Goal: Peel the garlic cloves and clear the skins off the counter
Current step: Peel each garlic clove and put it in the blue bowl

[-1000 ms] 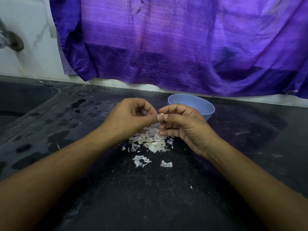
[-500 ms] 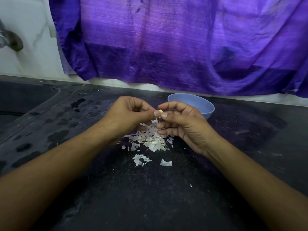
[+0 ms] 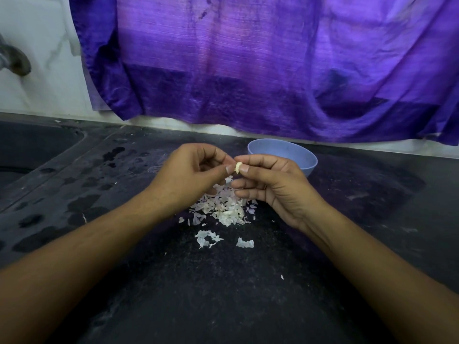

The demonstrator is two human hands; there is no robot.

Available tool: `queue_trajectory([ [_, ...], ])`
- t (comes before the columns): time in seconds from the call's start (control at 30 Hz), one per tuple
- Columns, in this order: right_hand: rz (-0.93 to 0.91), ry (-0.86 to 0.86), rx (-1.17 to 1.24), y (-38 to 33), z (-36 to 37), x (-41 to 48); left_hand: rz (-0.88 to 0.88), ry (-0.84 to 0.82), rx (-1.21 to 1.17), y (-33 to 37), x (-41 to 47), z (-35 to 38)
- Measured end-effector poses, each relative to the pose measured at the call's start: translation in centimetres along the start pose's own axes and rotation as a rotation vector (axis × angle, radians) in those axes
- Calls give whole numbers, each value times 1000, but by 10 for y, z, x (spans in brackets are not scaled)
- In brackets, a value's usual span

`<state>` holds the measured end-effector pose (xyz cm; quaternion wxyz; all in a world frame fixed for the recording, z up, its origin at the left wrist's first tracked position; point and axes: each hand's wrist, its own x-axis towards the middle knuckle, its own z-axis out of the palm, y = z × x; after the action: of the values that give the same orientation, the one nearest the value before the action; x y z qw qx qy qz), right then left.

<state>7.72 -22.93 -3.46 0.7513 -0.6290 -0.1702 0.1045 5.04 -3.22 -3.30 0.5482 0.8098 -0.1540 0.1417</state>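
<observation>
A small pale garlic clove [image 3: 237,167] is pinched between the fingertips of both hands above the dark counter [image 3: 223,294]. My left hand [image 3: 188,175] pinches it from the left with thumb and forefinger. My right hand [image 3: 270,184] holds it from the right, its other fingers curled. Directly below lies a heap of white garlic skins [image 3: 223,207], with two looser scraps [image 3: 207,238] nearer me. A light blue bowl [image 3: 293,155] stands just behind my right hand; its inside is hidden.
A purple cloth [image 3: 248,70] hangs on the white wall behind the counter. A sink basin [image 3: 29,150] and a tap [image 3: 15,60] sit at the far left. Wet patches [image 3: 74,199] mark the counter's left side.
Both hands have risen a little and the clove now shows more plainly between the fingertips. The skin heap and bowl have stayed put.
</observation>
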Motion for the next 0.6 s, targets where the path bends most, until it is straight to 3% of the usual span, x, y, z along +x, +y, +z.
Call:
queue_trajectory([
  [0.23,12,-31,-18,0,1,-2,137,65,223,3,-1,-3],
  [0.6,-10,-75,-82,-1,0,-2,168,30,265,1,0,-5],
])
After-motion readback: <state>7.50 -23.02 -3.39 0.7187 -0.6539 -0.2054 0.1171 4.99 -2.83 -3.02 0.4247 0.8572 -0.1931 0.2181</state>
